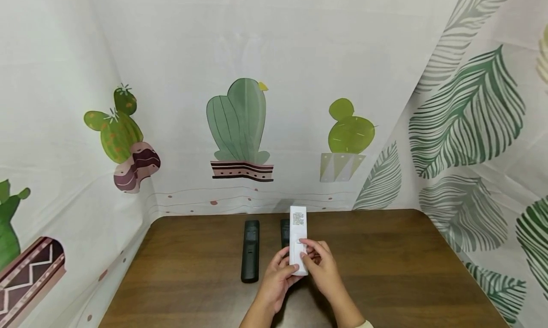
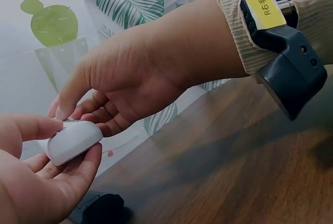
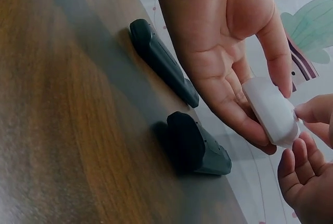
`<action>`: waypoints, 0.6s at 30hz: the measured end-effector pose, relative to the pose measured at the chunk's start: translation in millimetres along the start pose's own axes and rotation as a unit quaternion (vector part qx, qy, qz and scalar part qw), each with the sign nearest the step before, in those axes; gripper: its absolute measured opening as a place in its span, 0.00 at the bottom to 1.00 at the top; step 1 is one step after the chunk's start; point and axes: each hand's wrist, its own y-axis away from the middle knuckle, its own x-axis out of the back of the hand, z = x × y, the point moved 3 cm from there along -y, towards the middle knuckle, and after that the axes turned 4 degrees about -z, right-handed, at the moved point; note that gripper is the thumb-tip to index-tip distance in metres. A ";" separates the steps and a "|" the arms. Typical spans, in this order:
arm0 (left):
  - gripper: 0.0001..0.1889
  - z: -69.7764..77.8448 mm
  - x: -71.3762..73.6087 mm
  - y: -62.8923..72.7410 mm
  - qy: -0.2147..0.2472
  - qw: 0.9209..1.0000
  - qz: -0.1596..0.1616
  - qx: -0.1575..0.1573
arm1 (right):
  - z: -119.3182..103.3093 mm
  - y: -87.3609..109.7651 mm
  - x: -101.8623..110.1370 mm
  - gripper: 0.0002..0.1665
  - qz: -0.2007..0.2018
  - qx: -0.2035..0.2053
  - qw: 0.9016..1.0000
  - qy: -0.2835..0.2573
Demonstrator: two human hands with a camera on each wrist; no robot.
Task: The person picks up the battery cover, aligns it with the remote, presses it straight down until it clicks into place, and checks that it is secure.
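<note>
A white remote control (image 1: pixel 298 223) is held up over the table, its back with a printed label toward the head camera. My left hand (image 1: pixel 276 281) grips its lower end, thumb on the back and fingers beneath, as the left wrist view also shows. My right hand (image 1: pixel 324 271) pinches the remote's right side, with thumb and index finger at the battery cover (image 1: pixel 298 254). Whether that cover is lifted I cannot tell. In the right wrist view the white remote (image 3: pixel 268 109) shows its rounded lower end between both hands.
One black remote control (image 1: pixel 250 252) lies on the brown wooden table (image 1: pixel 192 261) to the left. A second black remote (image 1: pixel 285 233) lies behind the white one, partly hidden. Cloth printed with cacti and leaves (image 1: pixel 299 56) hangs around the table's back and sides.
</note>
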 end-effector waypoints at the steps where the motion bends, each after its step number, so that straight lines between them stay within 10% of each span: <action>1: 0.37 0.1 -0.1 0.0 0.000 1.000 0.000 0.001 | 0.0 -0.2 0.4 0.21 0.000 -0.001 1.000 -0.001; 18: 0.37 -4.3 -2.3 -0.6 -0.004 1.000 -0.006 0.010 | 5.8 -2.5 -0.5 0.35 -0.032 -0.071 0.995 -0.058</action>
